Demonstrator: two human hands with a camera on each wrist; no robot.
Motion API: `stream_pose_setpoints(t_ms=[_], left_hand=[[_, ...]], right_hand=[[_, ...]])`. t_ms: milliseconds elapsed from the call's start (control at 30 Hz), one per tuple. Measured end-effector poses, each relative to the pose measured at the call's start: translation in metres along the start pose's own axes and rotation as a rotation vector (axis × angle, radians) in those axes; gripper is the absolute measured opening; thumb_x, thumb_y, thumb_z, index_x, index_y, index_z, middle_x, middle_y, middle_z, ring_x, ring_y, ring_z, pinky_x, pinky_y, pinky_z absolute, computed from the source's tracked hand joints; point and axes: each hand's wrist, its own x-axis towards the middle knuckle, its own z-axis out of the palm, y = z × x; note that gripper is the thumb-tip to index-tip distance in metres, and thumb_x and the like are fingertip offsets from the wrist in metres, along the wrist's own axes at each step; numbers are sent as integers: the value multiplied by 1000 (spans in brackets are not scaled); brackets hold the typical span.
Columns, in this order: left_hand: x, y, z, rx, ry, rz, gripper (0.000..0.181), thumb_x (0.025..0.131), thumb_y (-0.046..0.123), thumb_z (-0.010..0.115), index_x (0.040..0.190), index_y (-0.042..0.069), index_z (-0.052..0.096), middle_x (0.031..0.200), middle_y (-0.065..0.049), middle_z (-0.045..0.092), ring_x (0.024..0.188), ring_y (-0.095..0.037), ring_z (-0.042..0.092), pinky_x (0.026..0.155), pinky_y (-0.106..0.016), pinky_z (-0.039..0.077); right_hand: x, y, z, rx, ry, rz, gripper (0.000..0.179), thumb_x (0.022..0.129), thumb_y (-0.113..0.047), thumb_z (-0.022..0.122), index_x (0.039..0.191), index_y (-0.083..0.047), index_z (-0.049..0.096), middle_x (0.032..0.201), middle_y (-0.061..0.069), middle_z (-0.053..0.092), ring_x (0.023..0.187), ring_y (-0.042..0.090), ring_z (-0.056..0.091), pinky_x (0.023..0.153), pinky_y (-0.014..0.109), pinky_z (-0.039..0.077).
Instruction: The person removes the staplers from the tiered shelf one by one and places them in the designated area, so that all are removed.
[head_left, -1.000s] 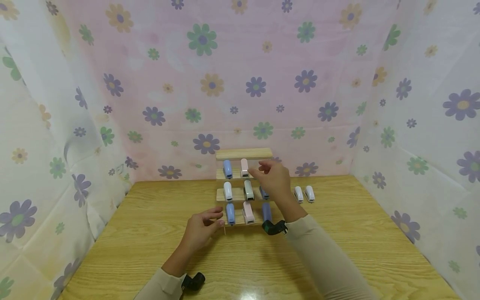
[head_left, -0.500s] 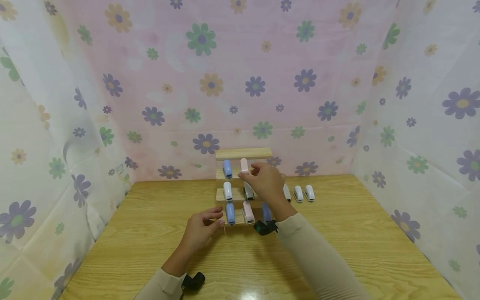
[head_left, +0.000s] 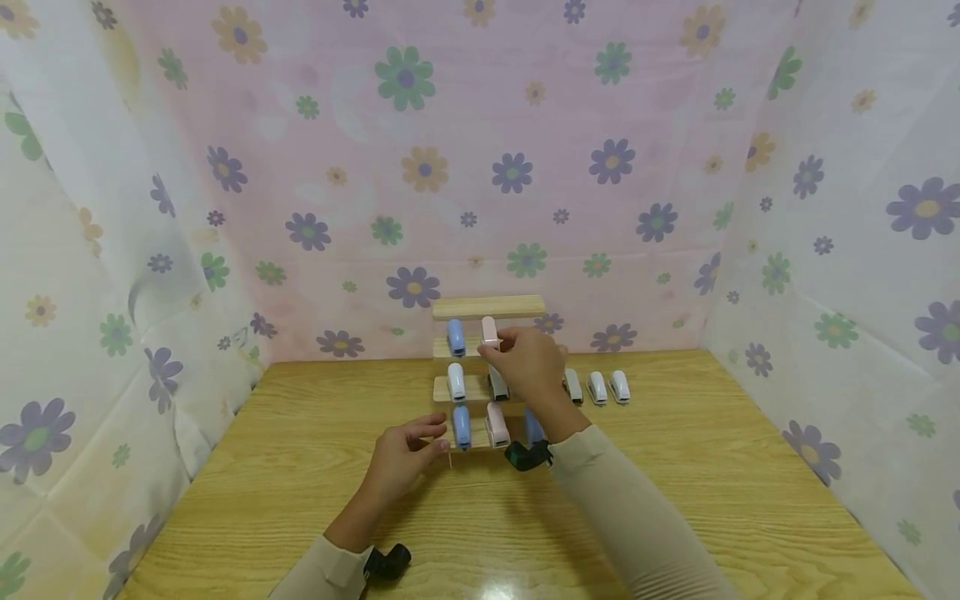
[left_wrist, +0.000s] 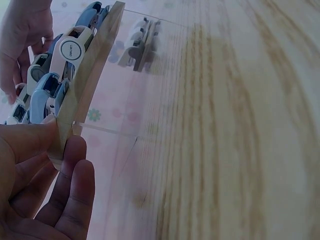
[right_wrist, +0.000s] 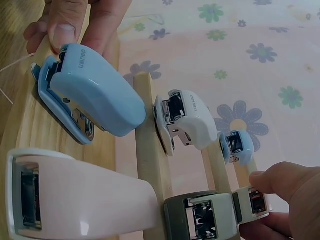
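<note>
A stepped wooden rack [head_left: 488, 307] carries small staplers on its tiers. My right hand [head_left: 528, 358] pinches the pale pink stapler [head_left: 489, 328] on the upper stapler row, thumb on one side and fingers on the other; the right wrist view shows this pinched stapler [right_wrist: 252, 205] at the right. My left hand [head_left: 408, 450] grips the left end of the bottom board [left_wrist: 75, 100] between thumb and fingers. Beside that grip stands a blue stapler [right_wrist: 95, 87], with a larger-looking pink stapler [right_wrist: 90, 200] on the same board. The right hand hides part of the rack's right side.
Also on the rack are another blue stapler [head_left: 456, 337], a white stapler [head_left: 456, 382] and a grey-green stapler [head_left: 498, 385]. White staplers [head_left: 597, 387] stand in a row on the wooden table [head_left: 712, 467], right of the rack. A flowered cloth [head_left: 480, 167] encloses the back and sides.
My right hand has shifted left and its thumb and fingers have come onto the pink stapler, uncovering a pale stapler on the table. The left hand has stayed at the board's end.
</note>
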Motion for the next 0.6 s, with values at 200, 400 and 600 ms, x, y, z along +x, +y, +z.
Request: stream_pose_setpoints(t_ms=[200,400,600], left_hand=[[1,-1,0,-6,1,7,23,91,15,82,112,8,81,133,-4,72,104,-22,74,70,-19,58],[0,-2,0,-18,-4,5,23,91,14,82,112,7,81,133,-5,71,100,-23,74,66,-20,58],[0,-2,0,-6,-3,15,23,91,15,81,113,7,81,133,-4,71,105,-23,73,72,-18,58]], right_hand=[[1,0,0,0,20,-42,31,91,-48,74,110,-25,82,89,-10,79,85,15,71,89,54,39],[2,1,1,12,27,-53,20,91,-42,75,101,-27,83,82,-13,78,74,12,66,86,52,39],[2,3,-2,29,48,-65,17,90,-39,77,99,-25,83,83,-11,78,72,12,64,87,54,40]])
